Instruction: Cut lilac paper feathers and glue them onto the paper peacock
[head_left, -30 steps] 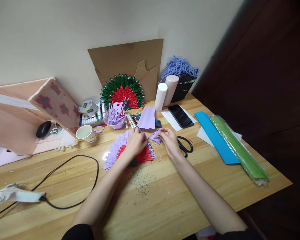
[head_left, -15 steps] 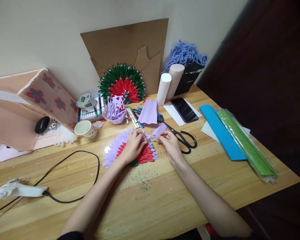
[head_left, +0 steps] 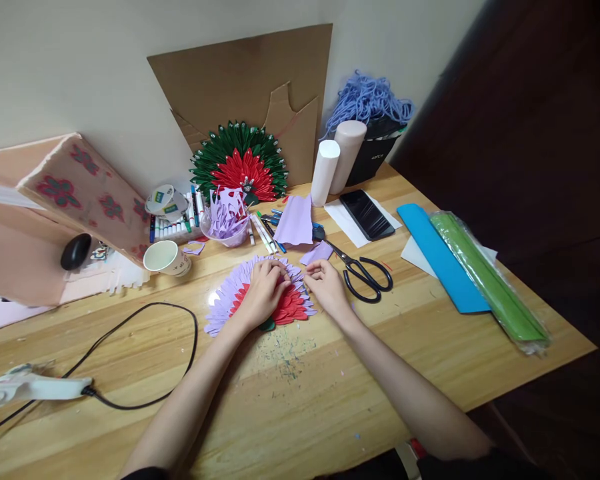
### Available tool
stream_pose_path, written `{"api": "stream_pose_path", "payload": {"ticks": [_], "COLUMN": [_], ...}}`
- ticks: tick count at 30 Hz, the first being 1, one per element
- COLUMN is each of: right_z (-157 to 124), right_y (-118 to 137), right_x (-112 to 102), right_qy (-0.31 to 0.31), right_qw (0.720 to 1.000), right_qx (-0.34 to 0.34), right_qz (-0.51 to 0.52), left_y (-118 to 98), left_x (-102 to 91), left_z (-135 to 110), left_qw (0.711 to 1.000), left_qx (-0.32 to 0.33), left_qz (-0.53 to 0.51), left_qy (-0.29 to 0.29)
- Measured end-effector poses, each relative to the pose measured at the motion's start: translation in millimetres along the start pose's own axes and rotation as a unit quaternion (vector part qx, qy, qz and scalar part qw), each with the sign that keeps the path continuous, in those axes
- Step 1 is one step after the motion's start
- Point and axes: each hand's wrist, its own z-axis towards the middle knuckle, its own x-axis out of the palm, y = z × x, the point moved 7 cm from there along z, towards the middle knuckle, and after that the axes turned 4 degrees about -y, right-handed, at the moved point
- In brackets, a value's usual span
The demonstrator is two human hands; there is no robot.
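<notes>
A half-round paper flower (head_left: 230, 293) lies on the table, with lilac petals outside and red petals inside. My left hand (head_left: 265, 290) rests over its middle, fingers curled down and bunched; what the fingertips grip is hidden. At the flower's right edge is my right hand (head_left: 326, 285), thumb and fingers pinched together. Anything between them is too small to make out. Just behind that hand lies a small lilac paper piece (head_left: 317, 253). Black-handled scissors (head_left: 363, 275) lie open to its right.
A glue gun (head_left: 35, 387) with a looping black cord lies at left. Behind stand a paper cup (head_left: 166, 259), a bowl of lilac scraps (head_left: 227, 230), a green-red flower (head_left: 243, 167) and white rolls (head_left: 326, 175). A phone (head_left: 367, 215) and green crepe paper (head_left: 485, 280) lie right.
My right hand has moved left, closer to the flower's right edge, away from the scissors. My left hand stays over the flower. The view has shifted slightly.
</notes>
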Motion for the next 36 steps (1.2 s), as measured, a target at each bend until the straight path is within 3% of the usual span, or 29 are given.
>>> {"api": "stream_pose_path", "payload": {"ticks": [7,17,25,36], "right_z": [6.2,21.6,22.9,28.0], "right_y": [8.3,18.6,21.2,26.2], "right_x": [-4.3,1.6,6.4,12.9], "right_qy": [0.093,0.159,0.188,0.215], "right_qw": [0.992,0.962,0.94,0.931], "right_qx": [-0.031,-0.065,-0.049,-0.072], "right_qz": [-0.079,-0.21,-0.281,-0.287], "left_y": [-0.2,0.0,1.0,1.0], "left_x": [-0.2,0.0,0.8,1.1], "left_z": [-0.8,-0.2,-0.8,-0.7], "left_qw": [1.0,1.0,0.999,1.0], "left_qx": [-0.002,-0.006,-0.004,-0.001], "left_qz": [-0.007,-0.024,-0.031,-0.021], "left_qy": [0.003,0.008,0.008,0.009]}}
